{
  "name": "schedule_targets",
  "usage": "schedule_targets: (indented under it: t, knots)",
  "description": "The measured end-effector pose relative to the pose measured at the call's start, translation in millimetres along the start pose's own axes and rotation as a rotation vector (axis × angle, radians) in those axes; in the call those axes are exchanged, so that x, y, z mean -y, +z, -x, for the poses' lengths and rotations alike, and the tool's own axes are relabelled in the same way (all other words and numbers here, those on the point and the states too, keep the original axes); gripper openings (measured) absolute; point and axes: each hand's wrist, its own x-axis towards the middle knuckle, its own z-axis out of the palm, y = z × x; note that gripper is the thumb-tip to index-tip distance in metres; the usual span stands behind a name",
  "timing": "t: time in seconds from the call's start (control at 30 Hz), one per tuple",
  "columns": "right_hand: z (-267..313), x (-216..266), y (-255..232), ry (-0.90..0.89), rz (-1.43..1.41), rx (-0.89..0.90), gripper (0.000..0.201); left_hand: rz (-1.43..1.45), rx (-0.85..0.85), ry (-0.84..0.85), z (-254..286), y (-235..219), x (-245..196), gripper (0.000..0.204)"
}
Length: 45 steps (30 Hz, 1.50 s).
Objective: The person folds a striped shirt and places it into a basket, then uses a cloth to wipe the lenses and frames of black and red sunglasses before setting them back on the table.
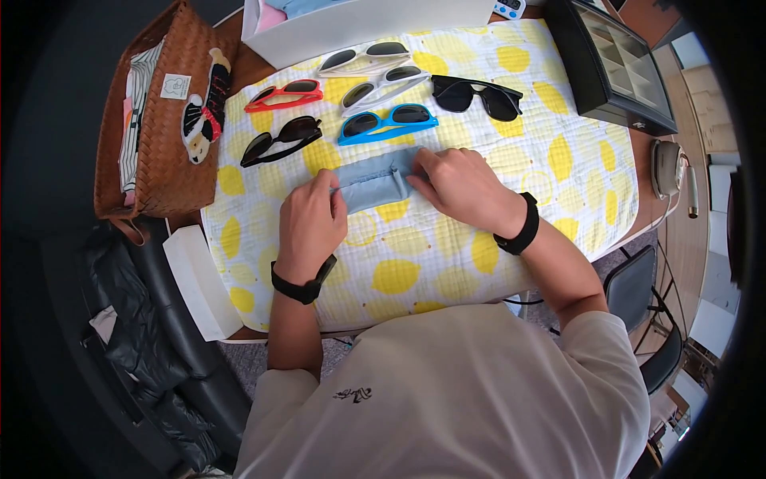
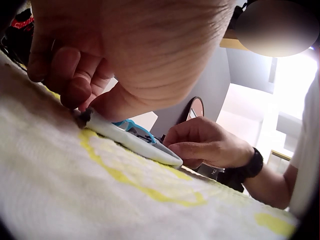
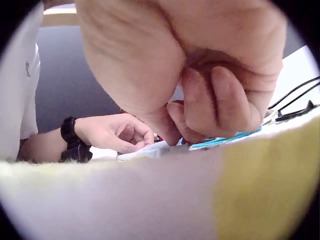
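Note:
A light blue cloth piece (image 1: 371, 182), folded into a narrow strip, lies on the lemon-print cloth (image 1: 558, 188). The left hand (image 1: 309, 227) pinches its left end between thumb and fingers, and the right hand (image 1: 471, 188) pinches its right end. In the left wrist view the left hand (image 2: 135, 50) holds the near end of the strip (image 2: 130, 141), with the right hand (image 2: 212, 145) at the far end. The right wrist view shows the right hand (image 3: 200, 75) with curled fingers at the fabric (image 3: 147, 150), and the left hand (image 3: 117, 132) beyond it.
Several sunglasses lie just beyond the hands, among them blue (image 1: 387, 124), black (image 1: 479, 97) and red (image 1: 285, 96) pairs. A woven basket (image 1: 159, 120) stands at left, a white box (image 1: 367, 32) at the back, a black compartment case (image 1: 610, 68) at back right.

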Motion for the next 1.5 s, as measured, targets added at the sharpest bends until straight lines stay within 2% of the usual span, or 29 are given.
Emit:
schedule_targets:
  t: [0.13, 0.27, 0.33, 0.47, 0.63, 0.87, 0.93, 1.17, 1.23, 1.33, 1.5]
  knots:
    - [2.4, 4.9, -5.2, 0.024, 0.053, 0.067, 0.019, -0.002, 0.015, -0.014, 0.1, -1.7, -0.1, 0.012]
    - [5.9, 3.9, -5.6, 0.036, 0.059, 0.061, 0.018, -0.002, -0.005, -0.004, 0.5, -2.2, 0.0, 0.012]
    - [6.1, 1.4, -1.3, 0.035, 0.054, -0.034, 0.027, 0.001, -0.007, -0.006, 0.8, -2.0, 0.2, 0.012]
    - [2.1, 3.5, -2.5, 0.037, 0.034, -0.069, 0.028, 0.005, 0.004, -0.012, 0.6, -1.5, -0.1, 0.012]
    - [1.5, 4.9, -4.5, 0.027, 0.053, 0.056, 0.023, 0.004, 0.008, -0.001, 0.3, -1.5, -0.2, 0.012]
    - [6.3, 4.8, -4.7, 0.078, 0.052, -0.011, 0.018, -0.004, 0.003, -0.001, 0.5, -1.1, 0.9, 0.012]
    - [6.9, 3.2, -3.6, 0.100, 0.077, 0.000, 0.025, -0.006, -0.004, 0.003, 0.6, -1.0, 1.4, 0.012]
    - [8.3, 3.6, -3.2, 0.135, 0.146, 0.041, 0.029, -0.003, 0.002, -0.019, 0.3, -2.2, -0.2, 0.011]
    - [7.6, 3.8, -3.1, 0.151, 0.088, -0.053, 0.027, 0.000, -0.001, -0.027, 0.2, -2.1, -0.1, 0.011]
    - [4.3, 3.9, -3.7, 0.133, 0.066, -0.122, 0.025, 0.005, -0.016, -0.019, 0.1, -1.9, 0.4, 0.012]
    - [6.4, 2.4, -0.2, 0.041, 0.100, -0.069, 0.026, 0.005, 0.014, -0.031, 0.4, -1.4, 2.0, 0.013]
